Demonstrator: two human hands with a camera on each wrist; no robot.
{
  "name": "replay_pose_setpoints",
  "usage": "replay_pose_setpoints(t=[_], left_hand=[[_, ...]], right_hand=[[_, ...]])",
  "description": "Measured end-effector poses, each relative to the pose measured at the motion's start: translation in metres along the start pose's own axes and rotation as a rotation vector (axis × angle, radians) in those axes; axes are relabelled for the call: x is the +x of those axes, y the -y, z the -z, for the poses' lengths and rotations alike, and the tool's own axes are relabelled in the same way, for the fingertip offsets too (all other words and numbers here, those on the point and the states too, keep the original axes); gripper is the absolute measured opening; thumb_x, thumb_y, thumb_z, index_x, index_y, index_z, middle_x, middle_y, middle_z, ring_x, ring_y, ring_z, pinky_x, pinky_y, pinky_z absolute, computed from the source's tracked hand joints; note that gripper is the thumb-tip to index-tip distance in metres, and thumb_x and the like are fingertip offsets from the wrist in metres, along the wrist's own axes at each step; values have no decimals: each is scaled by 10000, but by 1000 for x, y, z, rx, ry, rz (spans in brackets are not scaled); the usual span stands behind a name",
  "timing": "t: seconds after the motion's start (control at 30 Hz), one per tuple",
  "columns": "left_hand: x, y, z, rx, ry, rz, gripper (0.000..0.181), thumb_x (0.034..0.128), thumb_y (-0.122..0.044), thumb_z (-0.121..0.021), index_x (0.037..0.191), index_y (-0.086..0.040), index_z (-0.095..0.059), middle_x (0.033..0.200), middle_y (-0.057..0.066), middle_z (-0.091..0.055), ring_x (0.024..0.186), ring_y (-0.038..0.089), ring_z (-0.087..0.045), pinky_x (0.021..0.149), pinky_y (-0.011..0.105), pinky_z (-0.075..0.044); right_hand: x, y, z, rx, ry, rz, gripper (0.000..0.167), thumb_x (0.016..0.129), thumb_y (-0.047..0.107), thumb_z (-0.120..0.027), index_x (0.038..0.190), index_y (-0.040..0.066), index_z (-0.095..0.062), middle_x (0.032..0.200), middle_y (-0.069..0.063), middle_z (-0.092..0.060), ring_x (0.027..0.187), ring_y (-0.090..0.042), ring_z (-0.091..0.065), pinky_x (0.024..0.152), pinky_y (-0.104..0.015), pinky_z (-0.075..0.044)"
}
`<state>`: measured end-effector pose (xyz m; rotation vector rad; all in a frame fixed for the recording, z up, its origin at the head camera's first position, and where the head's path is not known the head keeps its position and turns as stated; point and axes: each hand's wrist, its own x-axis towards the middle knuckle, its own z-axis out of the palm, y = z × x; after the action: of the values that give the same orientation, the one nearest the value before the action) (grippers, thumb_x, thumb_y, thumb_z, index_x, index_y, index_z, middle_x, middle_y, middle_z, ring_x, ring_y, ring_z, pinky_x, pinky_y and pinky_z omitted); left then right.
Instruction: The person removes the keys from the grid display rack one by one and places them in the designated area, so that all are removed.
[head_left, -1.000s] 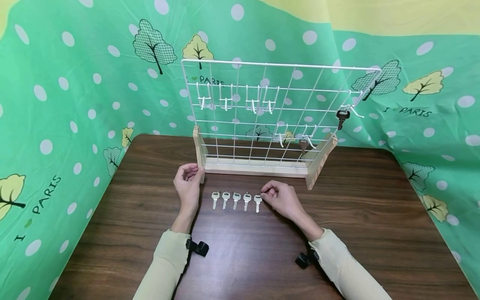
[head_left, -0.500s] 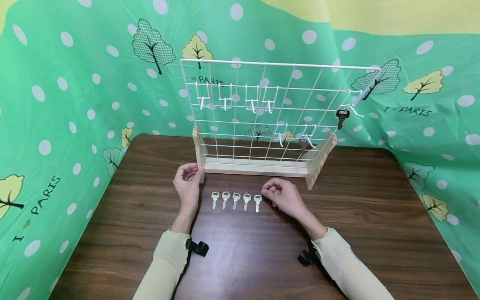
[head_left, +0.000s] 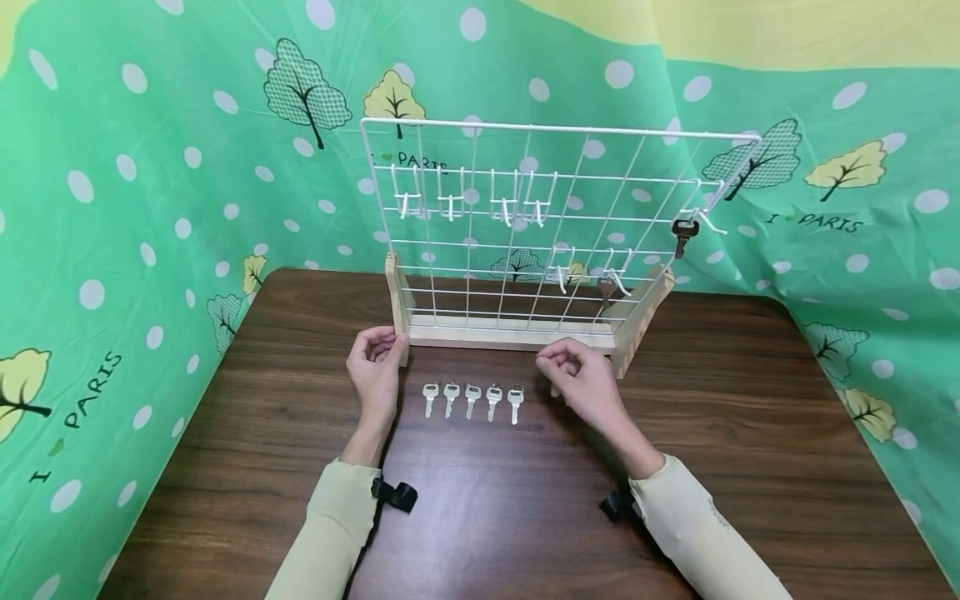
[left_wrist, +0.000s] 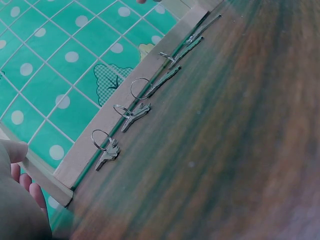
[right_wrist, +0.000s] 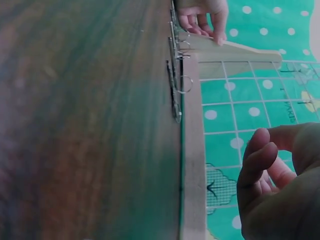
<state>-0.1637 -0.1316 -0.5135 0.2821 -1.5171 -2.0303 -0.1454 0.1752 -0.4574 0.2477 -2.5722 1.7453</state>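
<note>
My left hand (head_left: pixel 375 371) holds the wooden left side leg (head_left: pixel 398 304) of a white wire grid rack (head_left: pixel 498 244), its thumb against the wood. Several silver keys (head_left: pixel 472 400) with small rings lie in a row on the table in front of the rack. To the right of the rightmost key (head_left: pixel 516 406) is my right hand (head_left: pixel 585 383), apart from it in the head view. Its fingers are loosely curled with nothing visible between them, and the right wrist view shows thumb and fingertips (right_wrist: pixel 261 137) close together.
White hooks (head_left: pixel 452 208) hang on the grid, several along its upper left. A dark key (head_left: pixel 684 237) hangs from a hook at the right edge; another dark key (head_left: pixel 607 292) hangs lower. Green patterned cloth (head_left: pixel 187 167) encloses the brown wooden table (head_left: pixel 480 508).
My right hand has moved away from the rightmost key, up and to the right. That key stays in the row. The left hand keeps its place on the rack's leg.
</note>
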Motion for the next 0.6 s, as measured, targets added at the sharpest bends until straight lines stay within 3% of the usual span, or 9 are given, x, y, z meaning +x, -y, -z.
replay_pose_setpoints(t=[0.1, 0.37, 0.6], left_hand=[[0, -1, 0, 0, 4, 3, 237, 885, 124, -826, 1067, 162, -680, 916, -32, -703, 842, 74, -661, 757, 176, -548], [0, 0, 0, -5, -2, 5, 221, 881, 135, -822, 1058, 144, -690, 914, -33, -704, 841, 75, -660, 756, 175, -547], [0, 0, 0, -7, -2, 9, 197, 885, 134, -814, 1045, 118, -700, 918, -31, -704, 845, 76, -658, 758, 171, -547]], right_hand=[[1, 5, 4, 69, -49, 7, 114, 1035, 53, -770, 1093, -44, -751, 867, -260, -679, 519, -227, -609, 405, -218, -427], [5, 17, 16, 195, -217, 61, 113, 1040, 6, -740, 1092, -94, -734, 765, 31, -667, 509, -79, -591, 422, -193, -423], [11, 27, 23, 301, -379, 83, 99, 1031, -30, -722, 1040, -126, -700, 732, 35, -642, 471, -79, -536, 423, -181, -417]])
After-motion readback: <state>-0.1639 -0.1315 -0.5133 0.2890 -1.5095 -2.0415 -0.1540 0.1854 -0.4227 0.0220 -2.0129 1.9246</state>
